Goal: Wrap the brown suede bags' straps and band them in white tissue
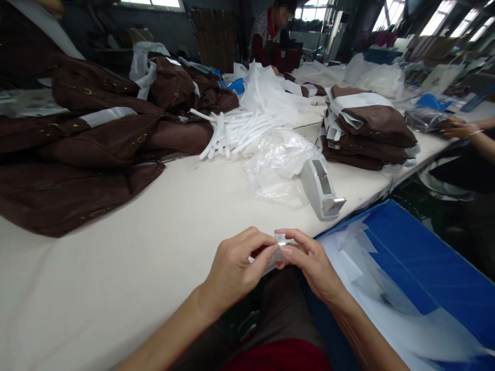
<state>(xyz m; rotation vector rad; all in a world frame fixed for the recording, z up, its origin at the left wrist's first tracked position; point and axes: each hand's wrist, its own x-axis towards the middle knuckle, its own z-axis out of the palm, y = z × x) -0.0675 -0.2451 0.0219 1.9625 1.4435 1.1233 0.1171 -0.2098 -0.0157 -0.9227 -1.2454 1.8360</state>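
At the table's near edge my left hand [242, 265] and my right hand [311, 263] meet, fingertips pinched on one small shiny, translucent piece [280, 240] that looks like clear tape. Left thumb and index finger grip its left side; right thumb and fingers hold the other side. Just beyond my hands a pale grey tape dispenser [317, 188] stands tilted on the white tabletop [174, 226]. Crumpled clear plastic film [276, 165] lies against it.
Brown leather-like bags [93, 149] cover the left of the table. White sticks [240, 131] lie mid-table, with stacked brown bags [371, 123] to the right. A blue bin [417, 263] holds translucent sheets. Another person's hand [460, 128] is at far right; a person [270, 31] is behind.
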